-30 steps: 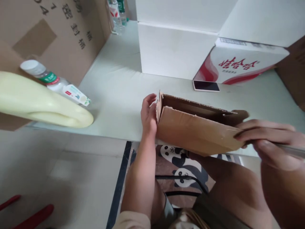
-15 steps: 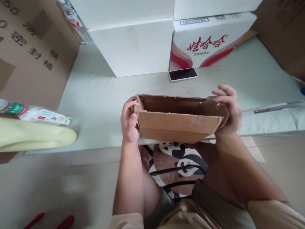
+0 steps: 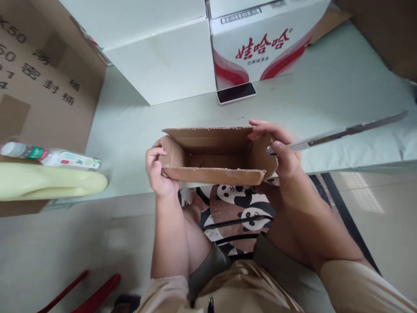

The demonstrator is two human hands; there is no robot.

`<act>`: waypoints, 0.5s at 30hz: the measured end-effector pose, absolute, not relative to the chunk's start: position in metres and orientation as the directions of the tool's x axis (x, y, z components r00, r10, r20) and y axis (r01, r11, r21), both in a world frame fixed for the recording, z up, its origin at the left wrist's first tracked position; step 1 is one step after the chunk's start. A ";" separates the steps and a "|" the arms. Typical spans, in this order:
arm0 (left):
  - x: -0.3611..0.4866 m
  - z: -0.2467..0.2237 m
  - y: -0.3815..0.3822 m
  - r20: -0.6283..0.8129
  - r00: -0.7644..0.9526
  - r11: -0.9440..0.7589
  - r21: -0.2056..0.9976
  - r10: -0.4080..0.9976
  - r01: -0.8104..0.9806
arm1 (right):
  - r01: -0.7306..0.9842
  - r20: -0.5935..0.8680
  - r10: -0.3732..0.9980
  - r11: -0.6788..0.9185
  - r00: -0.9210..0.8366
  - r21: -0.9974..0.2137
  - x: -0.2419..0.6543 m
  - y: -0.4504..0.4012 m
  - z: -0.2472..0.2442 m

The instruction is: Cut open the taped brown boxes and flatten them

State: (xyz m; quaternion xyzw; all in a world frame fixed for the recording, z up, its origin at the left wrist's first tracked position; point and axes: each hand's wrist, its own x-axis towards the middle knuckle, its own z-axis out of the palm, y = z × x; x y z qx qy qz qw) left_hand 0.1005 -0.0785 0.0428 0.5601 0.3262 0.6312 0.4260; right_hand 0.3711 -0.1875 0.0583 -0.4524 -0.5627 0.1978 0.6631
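Note:
An open brown cardboard box (image 3: 213,175) is held in front of me at the table's near edge, its flaps up and its inside showing no contents. My left hand (image 3: 159,171) is closed around its left end, fingers over the flap and thumb at the near corner. At the right end, my right hand (image 3: 283,150) grips the flap, with some fingers stretched along the top edge. A long, thin, grey strip-like object (image 3: 358,129) with a dark middle section runs from my right hand out to the right. Its kind is unclear, and the hand partly hides it.
White cartons (image 3: 163,65) and a red-and-white carton (image 3: 260,56) stand at the back, a phone (image 3: 236,93) before them. Left are a large cardboard box (image 3: 48,100), a plastic bottle (image 3: 48,155) and a pale yellow object (image 3: 52,181). Below is a panda-patterned surface (image 3: 228,208).
The box has tipped so that more of its inside shows. My right hand has come further round its flap, and the long thin object has swung up at its far end. The view has shifted.

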 end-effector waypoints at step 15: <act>0.110 0.038 -0.089 0.477 0.328 -0.466 0.877 0.816 -0.116 | 0.195 0.521 0.782 0.483 0.343 -0.854 0.372 -0.190 0.044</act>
